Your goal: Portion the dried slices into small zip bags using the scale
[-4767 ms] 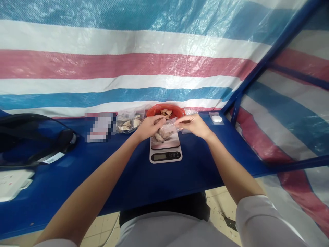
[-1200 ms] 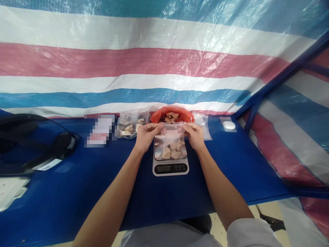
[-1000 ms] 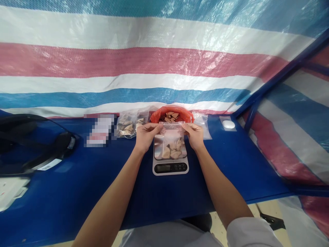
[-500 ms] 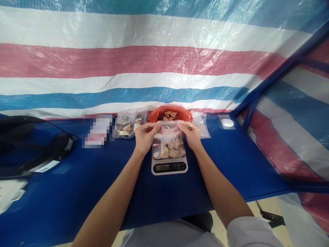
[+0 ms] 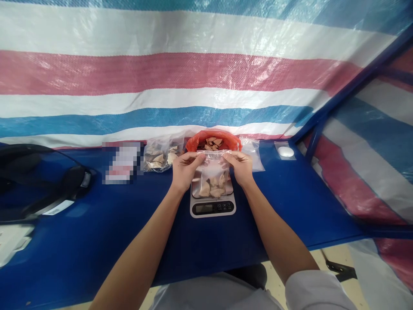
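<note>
"What is cut off left of the left hand (image 5: 184,172)?"
"A flat white plastic box (image 5: 13,241)."
"Beyond that hand?"
"The red plastic bag (image 5: 198,138) is partly covered by the clear zip bag (image 5: 214,170)."
"Nearer, to its right?"
"The grey rectangular display (image 5: 204,209) cannot be read."

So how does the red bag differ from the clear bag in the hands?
The red bag is strongly coloured; the clear bag is see-through. The red bag's mouth gapes; the clear bag's top is stretched flat between left hand and right hand. Both contain pale pieces.

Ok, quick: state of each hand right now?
Left hand: closed, pinching the clear bag, top left.
Right hand: closed, pinching the same clear bag, top right.
</note>
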`<state>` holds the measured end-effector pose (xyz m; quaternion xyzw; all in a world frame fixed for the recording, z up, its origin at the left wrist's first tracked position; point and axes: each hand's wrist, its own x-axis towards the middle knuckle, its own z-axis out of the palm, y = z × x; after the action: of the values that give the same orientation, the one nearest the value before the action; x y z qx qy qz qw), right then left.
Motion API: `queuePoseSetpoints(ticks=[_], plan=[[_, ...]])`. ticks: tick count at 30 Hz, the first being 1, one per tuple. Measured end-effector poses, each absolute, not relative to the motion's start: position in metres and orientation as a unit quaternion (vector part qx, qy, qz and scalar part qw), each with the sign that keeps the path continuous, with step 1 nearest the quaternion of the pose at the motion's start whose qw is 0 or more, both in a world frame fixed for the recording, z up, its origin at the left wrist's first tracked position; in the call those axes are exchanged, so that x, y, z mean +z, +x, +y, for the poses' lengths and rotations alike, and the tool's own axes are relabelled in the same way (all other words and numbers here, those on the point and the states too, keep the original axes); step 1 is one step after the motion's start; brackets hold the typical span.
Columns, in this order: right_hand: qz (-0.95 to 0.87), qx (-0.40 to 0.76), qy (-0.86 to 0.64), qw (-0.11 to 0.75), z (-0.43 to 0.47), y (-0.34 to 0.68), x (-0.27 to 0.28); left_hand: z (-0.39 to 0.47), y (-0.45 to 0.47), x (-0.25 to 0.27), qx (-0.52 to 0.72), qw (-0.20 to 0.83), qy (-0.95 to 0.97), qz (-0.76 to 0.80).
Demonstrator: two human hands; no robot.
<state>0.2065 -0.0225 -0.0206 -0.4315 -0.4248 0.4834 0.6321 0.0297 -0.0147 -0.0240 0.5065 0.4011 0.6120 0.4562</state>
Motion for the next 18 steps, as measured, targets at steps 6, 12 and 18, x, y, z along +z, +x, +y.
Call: queuePoseSetpoints(ticks=[6,12,18], plan=[[-0.437,0.493,-0.434,0.614,-0.0235,0.2052,-0.0195,-0.015,0.0275,-0.023,0.597,0.467,0.525,0.387],[-0.44,0.488,-0.435,0.616,-0.0225,0.2065,-0.023,-0.0146,0.0265,-0.0228,0.565,0.502,0.511,0.409],[-0.444,0.494,-0.429,0.612,-0.0242,0.2061,-0.0221,-0.0148,0.0262,-0.0223,0.565,0.488,0.515,0.422]])
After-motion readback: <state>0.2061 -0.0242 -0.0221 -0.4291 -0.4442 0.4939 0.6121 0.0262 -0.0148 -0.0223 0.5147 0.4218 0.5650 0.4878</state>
